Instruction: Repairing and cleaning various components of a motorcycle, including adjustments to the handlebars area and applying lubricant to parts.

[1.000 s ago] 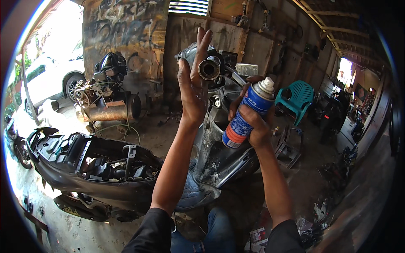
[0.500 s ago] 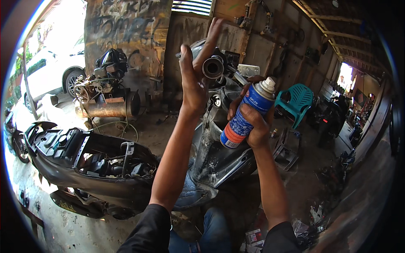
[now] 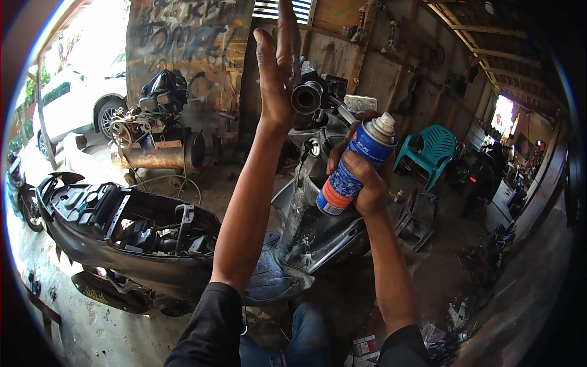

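My left hand (image 3: 278, 92) is raised with its fingers stretched upward, and nothing is in it. Right beside its palm is the round, hollow end of a dark handlebar tube (image 3: 307, 98); I cannot tell whether they touch. In my right hand (image 3: 372, 191) is a blue spray can (image 3: 370, 145) with an orange band near its base. The can leans, its pale nozzle toward the upper right, with fingers and thumb wrapped round it. Below and behind both hands stands a partly stripped scooter (image 3: 306, 220), its seat off and the compartment underneath exposed.
Beyond the scooter's left side stands a rusty air compressor (image 3: 158, 153). A green plastic chair (image 3: 428, 153) is at the right, with a dark motorcycle (image 3: 480, 174) past it. Litter (image 3: 367, 347) lies on the floor at the lower right. A white car (image 3: 82, 107) is outside.
My left hand has risen alongside the handlebar end, its fingers reaching higher. My right hand still grips the spray can, which has shifted only slightly.
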Demonstrator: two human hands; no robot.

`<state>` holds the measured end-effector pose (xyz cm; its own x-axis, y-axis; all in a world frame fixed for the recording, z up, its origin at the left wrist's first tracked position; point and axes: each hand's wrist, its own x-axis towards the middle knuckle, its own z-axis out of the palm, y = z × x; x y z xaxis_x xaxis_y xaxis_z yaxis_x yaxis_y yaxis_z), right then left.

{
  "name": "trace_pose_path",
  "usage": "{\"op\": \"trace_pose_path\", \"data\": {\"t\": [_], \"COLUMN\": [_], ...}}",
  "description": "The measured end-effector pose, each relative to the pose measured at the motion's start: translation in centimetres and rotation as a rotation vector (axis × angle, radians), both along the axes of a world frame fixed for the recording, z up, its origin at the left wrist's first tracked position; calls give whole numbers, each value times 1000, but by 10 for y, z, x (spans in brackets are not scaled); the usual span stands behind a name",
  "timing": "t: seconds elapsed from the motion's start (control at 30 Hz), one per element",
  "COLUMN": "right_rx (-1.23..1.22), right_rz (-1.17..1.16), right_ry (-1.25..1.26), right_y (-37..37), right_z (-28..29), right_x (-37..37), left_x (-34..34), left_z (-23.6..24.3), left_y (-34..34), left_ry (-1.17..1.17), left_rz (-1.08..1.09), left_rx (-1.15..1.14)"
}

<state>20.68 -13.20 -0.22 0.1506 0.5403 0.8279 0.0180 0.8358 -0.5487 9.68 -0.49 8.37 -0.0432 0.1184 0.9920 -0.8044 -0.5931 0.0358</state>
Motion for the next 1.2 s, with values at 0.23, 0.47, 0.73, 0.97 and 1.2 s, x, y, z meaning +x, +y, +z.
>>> {"op": "trace_pose_path", "data": {"t": [0.23, 0.47, 0.73, 0.97, 1.2], "right_rx": [21, 33, 40, 65, -5], "right_rz": [17, 33, 70, -229, 90], "right_ry": [21, 41, 48, -200, -57], "right_y": [1, 3, 4, 16, -1], "right_z": [-1, -4, -4, -15, -5], "right_x": [-1, 5, 2, 27, 12], "left_x": [-3, 21, -8, -26, -95], "left_z": [-48, -69, 2, -61, -246], "left_y": [-3, -27, 7, -24, -56], "left_ry": [167, -55, 101, 184, 413], "left_rz": [-63, -87, 53, -128, 324], "left_rx": [-98, -344, -27, -212, -320]}}
